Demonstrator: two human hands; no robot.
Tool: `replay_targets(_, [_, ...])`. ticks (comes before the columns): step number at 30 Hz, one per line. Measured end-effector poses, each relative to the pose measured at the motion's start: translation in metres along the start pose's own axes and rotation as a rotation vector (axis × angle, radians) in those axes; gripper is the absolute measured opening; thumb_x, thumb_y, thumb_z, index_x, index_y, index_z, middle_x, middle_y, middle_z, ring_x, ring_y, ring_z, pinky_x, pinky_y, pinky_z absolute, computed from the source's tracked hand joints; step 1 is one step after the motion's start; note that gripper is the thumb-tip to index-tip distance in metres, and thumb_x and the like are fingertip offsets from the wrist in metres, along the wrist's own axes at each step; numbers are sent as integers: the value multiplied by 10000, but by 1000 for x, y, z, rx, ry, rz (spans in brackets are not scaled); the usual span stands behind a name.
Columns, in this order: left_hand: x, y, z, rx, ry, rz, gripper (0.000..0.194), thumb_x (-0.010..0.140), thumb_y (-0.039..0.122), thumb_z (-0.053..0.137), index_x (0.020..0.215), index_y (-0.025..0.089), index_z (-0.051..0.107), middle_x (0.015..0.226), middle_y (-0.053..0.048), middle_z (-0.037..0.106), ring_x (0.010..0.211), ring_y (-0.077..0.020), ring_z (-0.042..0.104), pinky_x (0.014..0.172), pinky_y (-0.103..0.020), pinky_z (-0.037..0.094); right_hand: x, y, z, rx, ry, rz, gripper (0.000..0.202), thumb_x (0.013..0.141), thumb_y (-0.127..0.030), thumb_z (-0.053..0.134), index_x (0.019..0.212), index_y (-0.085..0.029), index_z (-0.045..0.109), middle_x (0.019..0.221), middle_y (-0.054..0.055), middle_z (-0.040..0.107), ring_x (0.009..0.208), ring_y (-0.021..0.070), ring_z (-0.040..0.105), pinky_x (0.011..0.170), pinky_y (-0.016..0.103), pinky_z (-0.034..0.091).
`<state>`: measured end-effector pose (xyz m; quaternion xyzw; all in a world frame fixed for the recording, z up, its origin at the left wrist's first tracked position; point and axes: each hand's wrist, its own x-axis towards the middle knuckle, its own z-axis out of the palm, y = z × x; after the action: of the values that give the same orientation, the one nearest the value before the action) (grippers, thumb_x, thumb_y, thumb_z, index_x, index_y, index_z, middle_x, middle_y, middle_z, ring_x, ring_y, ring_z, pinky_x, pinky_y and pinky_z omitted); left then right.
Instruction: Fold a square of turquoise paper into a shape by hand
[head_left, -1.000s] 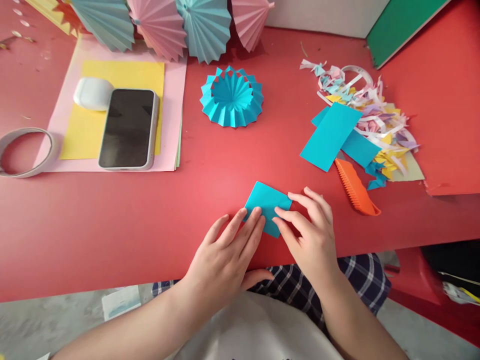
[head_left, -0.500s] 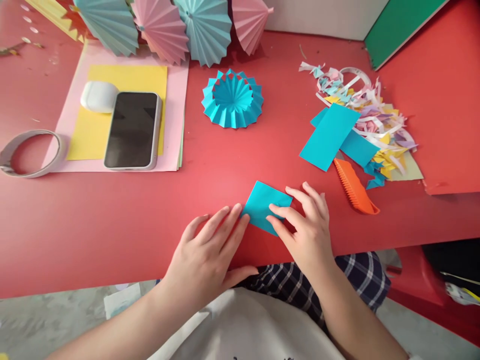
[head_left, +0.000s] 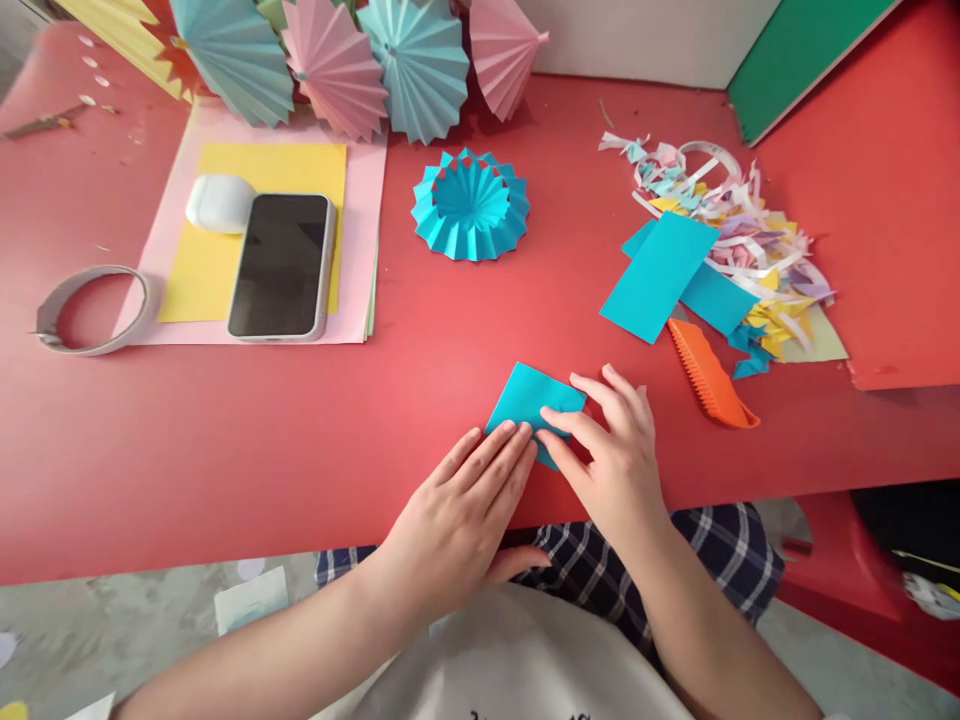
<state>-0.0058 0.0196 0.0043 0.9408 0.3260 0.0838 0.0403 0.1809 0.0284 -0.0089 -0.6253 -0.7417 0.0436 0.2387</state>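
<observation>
A small blue piece of paper (head_left: 528, 392) lies tilted on the red table near its front edge. My left hand (head_left: 465, 505) rests flat over its lower left part, fingers stretched out and covering that corner. On the paper's right side lie the fingertips of my right hand (head_left: 611, 455), its fingers spread and lightly bent. Beyond them stands a pleated blue paper ring (head_left: 471, 238) with a zigzag rim. Two blue paper rectangles (head_left: 660, 275) overlap to the right, beside an orange cutter (head_left: 709, 375) with a ridged edge.
A phone (head_left: 282, 265) and a white earbud case (head_left: 220, 203) sit on yellow and pink sheets (head_left: 358, 300) at left, near a grey strap loop (head_left: 97, 345). Pleated paper fans (head_left: 424, 70) line the back. Paper scraps (head_left: 750, 220) are heaped at right by a green panel (head_left: 802, 65).
My left hand has slid to the right, from the paper's left corner onto its lower part. My right hand has stayed nearly in place. The view has shifted slightly.
</observation>
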Motion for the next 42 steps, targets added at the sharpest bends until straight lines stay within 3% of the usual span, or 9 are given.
replay_targets(6, [6,3,6,13,21,-28,862,811,700,269,1317,15,404,1384,-154,409,1277,-293,383,1060,-418,296,-1,0,-1,20,-22,20,136,828,-314,568,919,-279,664,1205,43,560,1266,288,377,1032,600,252])
replay_targets(11, [11,3,5,23,73,-30,813,828,676,281,1277,20,456,1332,-160,479,1219,-289,452,1010,-416,352,0,2,-6,53,-99,52,167,851,-275,526,959,-297,651,1251,23,527,1301,282,325,1042,609,231])
replay_targets(20, [14,2,5,9,55,-34,739,837,650,322,1292,82,457,1320,-142,501,1184,-289,474,961,-430,363,1,7,-14,107,-165,68,214,862,-235,491,1017,-285,630,1319,36,470,1336,290,270,1051,596,247])
replay_targets(27, [14,2,4,7,28,-35,724,847,635,322,1313,93,433,1331,-136,490,1187,-288,458,959,-436,348,0,15,-15,134,-155,50,225,861,-218,496,1021,-288,639,1312,39,481,1328,298,292,1043,606,263])
replay_targets(33, [15,0,4,5,29,-32,710,848,633,323,1304,102,445,1325,-128,498,1176,-278,468,944,-429,358,5,13,-11,162,72,-5,202,831,-182,551,948,-272,689,1251,57,531,1287,287,360,1021,549,342])
replay_targets(42, [13,-2,-1,-17,33,-40,631,869,569,360,1308,125,448,1324,-120,501,1177,-277,472,966,-447,336,6,9,-3,79,-29,-13,187,846,-254,545,929,-322,699,1275,38,525,1322,301,307,1012,636,276])
